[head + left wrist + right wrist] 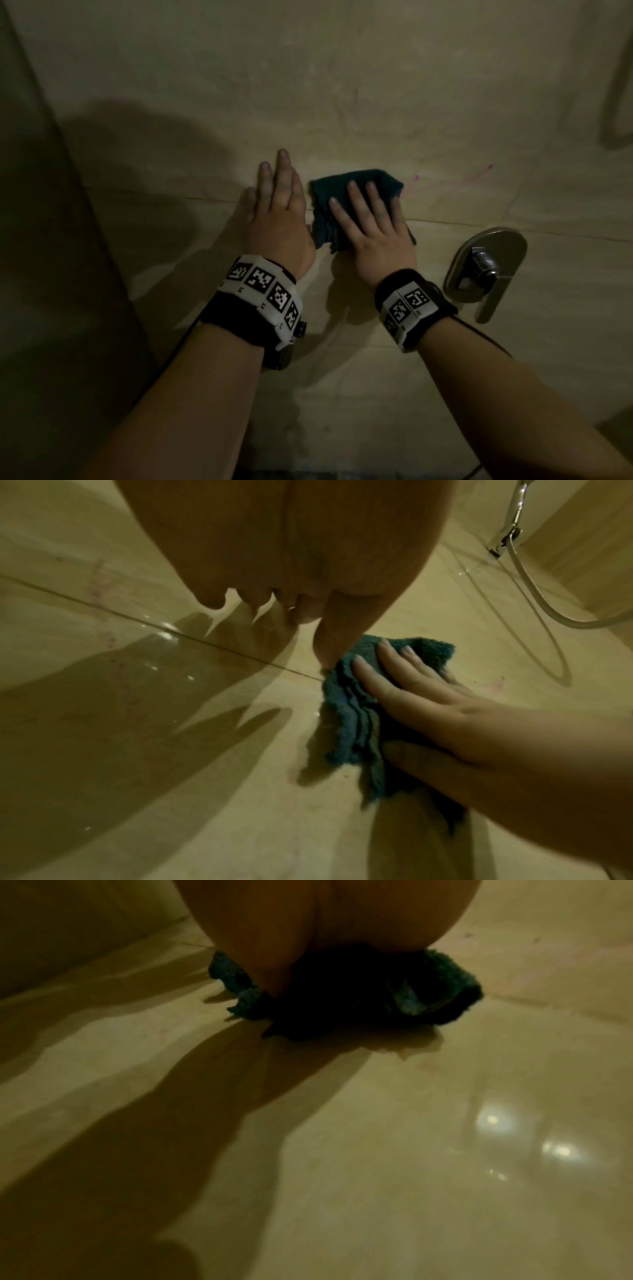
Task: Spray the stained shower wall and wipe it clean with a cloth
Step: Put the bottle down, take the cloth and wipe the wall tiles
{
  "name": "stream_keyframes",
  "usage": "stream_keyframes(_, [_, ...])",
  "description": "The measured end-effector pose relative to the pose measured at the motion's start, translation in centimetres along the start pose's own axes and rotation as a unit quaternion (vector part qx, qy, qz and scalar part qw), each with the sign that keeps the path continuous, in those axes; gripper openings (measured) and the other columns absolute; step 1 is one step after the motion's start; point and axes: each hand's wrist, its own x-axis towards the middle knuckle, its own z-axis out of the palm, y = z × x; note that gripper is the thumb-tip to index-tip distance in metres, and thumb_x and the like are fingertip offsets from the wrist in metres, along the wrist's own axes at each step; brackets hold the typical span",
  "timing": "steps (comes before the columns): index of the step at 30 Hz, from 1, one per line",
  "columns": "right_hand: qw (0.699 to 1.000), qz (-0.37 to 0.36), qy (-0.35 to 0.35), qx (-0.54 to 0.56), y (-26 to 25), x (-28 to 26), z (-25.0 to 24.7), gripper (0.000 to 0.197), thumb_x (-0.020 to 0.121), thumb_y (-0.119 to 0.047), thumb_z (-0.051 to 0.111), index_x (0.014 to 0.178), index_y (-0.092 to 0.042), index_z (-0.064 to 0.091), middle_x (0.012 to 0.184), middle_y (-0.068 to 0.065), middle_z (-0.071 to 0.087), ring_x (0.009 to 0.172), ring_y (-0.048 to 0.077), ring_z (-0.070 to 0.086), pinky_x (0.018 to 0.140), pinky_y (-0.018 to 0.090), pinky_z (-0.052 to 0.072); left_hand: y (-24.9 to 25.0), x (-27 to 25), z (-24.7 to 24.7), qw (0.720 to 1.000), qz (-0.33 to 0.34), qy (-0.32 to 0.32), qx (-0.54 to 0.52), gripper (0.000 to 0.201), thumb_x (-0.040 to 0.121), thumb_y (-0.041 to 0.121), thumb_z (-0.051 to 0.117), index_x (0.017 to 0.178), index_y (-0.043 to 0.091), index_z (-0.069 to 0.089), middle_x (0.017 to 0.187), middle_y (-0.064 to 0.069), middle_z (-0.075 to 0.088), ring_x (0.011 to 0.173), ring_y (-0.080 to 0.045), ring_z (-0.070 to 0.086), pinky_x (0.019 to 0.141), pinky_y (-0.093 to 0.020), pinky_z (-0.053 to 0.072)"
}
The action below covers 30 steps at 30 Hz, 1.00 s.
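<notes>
A folded dark teal cloth lies flat against the beige tiled shower wall. My right hand presses it to the wall with straight, spread fingers; the left wrist view shows those fingers on the cloth. In the right wrist view the cloth bulges out from under my palm. My left hand rests flat on the bare tile just left of the cloth, fingers straight and holding nothing. Pink stain streaks mark the wall to the right of the cloth. No spray bottle is in view.
A chrome mixer valve with a lever handle sticks out of the wall just right of my right wrist. A shower hose hangs in a loop at the right. The side wall meets this one at a corner on the left.
</notes>
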Motion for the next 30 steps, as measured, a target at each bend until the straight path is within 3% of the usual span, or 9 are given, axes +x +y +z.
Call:
stream_keyframes(1, [1.0, -0.001, 0.002, 0.003, 0.4, 0.5, -0.6, 0.073, 0.078, -0.015, 0.033, 0.146, -0.026, 0.009, 0.155, 0.004, 0.023, 0.139, 0.019, 0.008, 0.112, 0.036, -0.015, 0.2, -0.1, 0.1, 1.0, 0.001, -0.002, -0.003, 0.074, 0.095, 0.023, 0.041, 0.15, 0.007, -0.006, 0.156, -0.006, -0.026, 0.146, -0.029, -0.017, 0.12, -0.043, 0.002])
stream_keyframes(4, [0.999, 0.024, -0.012, 0.02, 2.0, 1.8, -2.5, 0.075, 0.09, -0.015, 0.042, 0.143, -0.03, -0.009, 0.159, 0.005, 0.0, 0.144, 0.023, -0.007, 0.11, 0.038, -0.023, 1.0, -0.3, 0.3, 1.0, -0.007, -0.013, -0.004, 0.074, 0.096, 0.023, 0.04, 0.15, 0.008, -0.009, 0.155, -0.006, -0.028, 0.145, -0.03, -0.018, 0.121, -0.043, 0.002])
stream_keyframes(8, [0.999, 0.025, -0.014, 0.043, 2.2, 1.8, -3.3, 0.076, 0.092, -0.015, 0.043, 0.145, -0.029, -0.01, 0.158, 0.005, -0.008, 0.146, 0.027, -0.008, 0.11, 0.04, -0.021, 2.0, -0.6, 0.8, 0.999, -0.021, -0.021, -0.021, 0.075, 0.096, 0.02, 0.041, 0.149, 0.008, -0.011, 0.155, -0.005, -0.029, 0.146, -0.029, -0.018, 0.12, -0.041, 0.001])
stream_keyframes(13, [0.996, -0.015, -0.08, 0.043, 2.7, -1.0, -1.5, 0.079, 0.092, -0.013, 0.037, 0.136, -0.033, -0.025, 0.141, -0.006, -0.035, 0.133, 0.016, -0.032, 0.1, 0.035, -0.035, 3.1, -1.0, 1.2, 0.998, -0.033, -0.044, -0.033, 0.074, 0.097, 0.021, 0.04, 0.15, 0.009, -0.01, 0.154, -0.004, -0.031, 0.145, -0.028, -0.019, 0.119, -0.039, 0.001])
stream_keyframes(18, [0.995, -0.054, -0.074, 0.025, 4.8, -1.6, -1.2, 0.077, 0.093, -0.013, 0.04, 0.137, -0.035, -0.019, 0.143, -0.008, -0.028, 0.134, 0.012, -0.024, 0.102, 0.033, -0.035, 4.5, -1.4, 1.2, 0.997, -0.041, -0.051, -0.048, 0.076, 0.097, 0.025, 0.042, 0.15, 0.011, -0.011, 0.154, -0.002, -0.031, 0.146, -0.026, -0.019, 0.119, -0.038, 0.0])
stream_keyframes(23, [0.998, 0.032, -0.022, 0.058, 7.5, 0.5, -3.8, 0.063, 0.1, -0.025, 0.032, 0.146, -0.031, -0.012, 0.157, 0.0, -0.016, 0.145, 0.023, -0.014, 0.11, 0.036, -0.022, 5.8, -1.2, 1.2, 0.997, -0.042, -0.044, -0.053, 0.077, 0.097, 0.025, 0.041, 0.149, 0.011, -0.013, 0.154, 0.0, -0.032, 0.145, -0.025, -0.02, 0.12, -0.039, 0.0])
stream_keyframes(26, [0.997, 0.038, -0.003, 0.073, 7.6, 0.6, -3.9, 0.064, 0.1, -0.025, 0.035, 0.147, -0.028, -0.009, 0.159, 0.004, -0.009, 0.146, 0.026, -0.011, 0.11, 0.037, -0.021, 6.5, -1.0, 1.2, 0.997, -0.036, -0.037, -0.051, 0.077, 0.097, 0.027, 0.042, 0.149, 0.013, -0.013, 0.154, 0.0, -0.031, 0.146, -0.026, -0.019, 0.12, -0.04, 0.001])
stream_keyframes(30, [0.996, 0.025, -0.043, 0.081, 7.3, -1.2, -2.0, 0.075, 0.096, -0.021, 0.04, 0.137, -0.03, -0.023, 0.15, -0.002, -0.027, 0.141, 0.021, -0.022, 0.106, 0.036, -0.03, 7.1, -0.6, 0.9, 0.998, -0.028, -0.028, -0.056, 0.079, 0.096, 0.027, 0.043, 0.149, 0.015, -0.015, 0.155, 0.002, -0.03, 0.146, -0.024, -0.02, 0.119, -0.038, -0.001])
